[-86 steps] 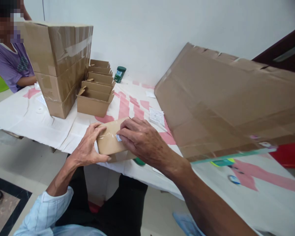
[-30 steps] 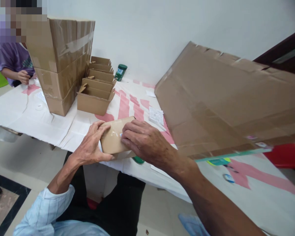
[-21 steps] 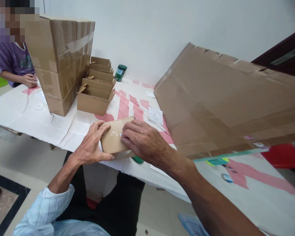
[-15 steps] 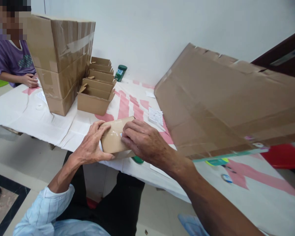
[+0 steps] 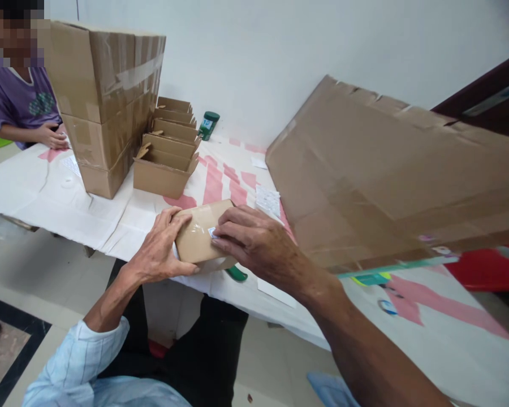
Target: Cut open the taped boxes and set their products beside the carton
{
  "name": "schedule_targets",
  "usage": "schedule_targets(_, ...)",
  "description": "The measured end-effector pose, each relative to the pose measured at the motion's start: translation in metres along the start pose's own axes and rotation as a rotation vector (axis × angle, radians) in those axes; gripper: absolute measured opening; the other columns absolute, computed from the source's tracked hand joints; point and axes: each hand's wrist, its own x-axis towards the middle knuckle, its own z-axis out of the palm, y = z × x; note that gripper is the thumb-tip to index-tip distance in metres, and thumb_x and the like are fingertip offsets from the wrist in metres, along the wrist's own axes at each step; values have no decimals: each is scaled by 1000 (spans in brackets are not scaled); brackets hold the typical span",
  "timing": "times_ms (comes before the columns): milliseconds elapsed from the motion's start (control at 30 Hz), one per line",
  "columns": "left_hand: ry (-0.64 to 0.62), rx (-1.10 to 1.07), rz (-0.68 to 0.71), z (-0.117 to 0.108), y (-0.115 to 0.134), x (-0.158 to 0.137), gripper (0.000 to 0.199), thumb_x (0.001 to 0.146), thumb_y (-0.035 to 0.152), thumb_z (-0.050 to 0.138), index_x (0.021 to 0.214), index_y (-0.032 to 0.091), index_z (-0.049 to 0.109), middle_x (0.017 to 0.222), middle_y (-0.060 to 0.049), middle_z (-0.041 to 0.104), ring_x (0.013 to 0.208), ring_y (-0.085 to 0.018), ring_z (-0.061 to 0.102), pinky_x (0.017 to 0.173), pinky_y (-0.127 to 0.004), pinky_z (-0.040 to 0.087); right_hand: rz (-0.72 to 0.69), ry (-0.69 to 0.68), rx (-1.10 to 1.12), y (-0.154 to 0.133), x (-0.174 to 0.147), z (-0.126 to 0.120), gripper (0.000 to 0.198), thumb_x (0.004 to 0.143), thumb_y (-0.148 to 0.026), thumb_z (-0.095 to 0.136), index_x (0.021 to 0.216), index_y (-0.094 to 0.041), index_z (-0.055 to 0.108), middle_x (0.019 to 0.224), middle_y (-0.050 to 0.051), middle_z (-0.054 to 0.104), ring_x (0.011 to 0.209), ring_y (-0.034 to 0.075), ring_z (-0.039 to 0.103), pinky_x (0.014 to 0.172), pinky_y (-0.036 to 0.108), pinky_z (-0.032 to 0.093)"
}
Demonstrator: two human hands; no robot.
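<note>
A small brown cardboard box, with clear tape shining on its top, is at the front edge of the table. My left hand grips its left end, thumb low on the near side and fingers over the top. My right hand bends over the box's right part, with fingers pressed together in a pinch at a small white-and-blue label. The label's right side is hidden under my fingertips. Just right of the box, a green object lies partly covered by my right hand.
Stacked taped cartons stand at the left, beside a row of open small boxes. A green canister stands near the wall. A large cardboard carton fills the right. A person sits at far left. Printed sheets lie mid-table.
My right hand has shifted slightly right, so more of the label and of the green object shows. My left hand keeps its grip on the box.
</note>
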Motion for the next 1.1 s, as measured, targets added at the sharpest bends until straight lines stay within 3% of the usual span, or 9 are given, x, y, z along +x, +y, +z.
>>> schedule_targets(233,-9,15,-3,-1,4,1,99,63,33,94,150,27,48,154,-17,41,148,-42,42,123,-62,43,-43,-28,-91,-1,3,2,33,108,-18,51,80,-20,70,88,9,70,85,22,59,77,36,46)
schedule_targets(467,1,3,0,-1,3,0,99,62,35,94,150,28,48,154,-16,42,146,-42,43,122,-64,43,-47,53,-140,2,1,15,30,105,-14,51,81,-20,68,85,9,68,82,23,57,76,36,46)
schedule_targets(667,-5,4,-4,-2,2,0,98,63,34,94,150,26,49,154,-17,42,146,-42,43,123,-63,43,-65,33,-116,-1,-1,9,22,105,-21,59,87,-19,70,91,10,70,87,24,59,78,36,47)
schedule_targets(800,-3,6,1,0,3,1,98,63,33,93,150,26,49,154,-17,42,146,-42,42,123,-62,43,-73,42,-165,-2,-2,8,29,106,-16,54,81,-20,69,88,9,69,85,23,58,78,36,46)
schedule_targets(1100,-10,18,-7,-2,2,0,98,64,33,93,151,28,48,155,-16,41,147,-42,41,125,-64,40,5,98,-109,3,2,20,26,103,-16,53,81,-22,66,84,8,67,83,24,58,73,37,46)
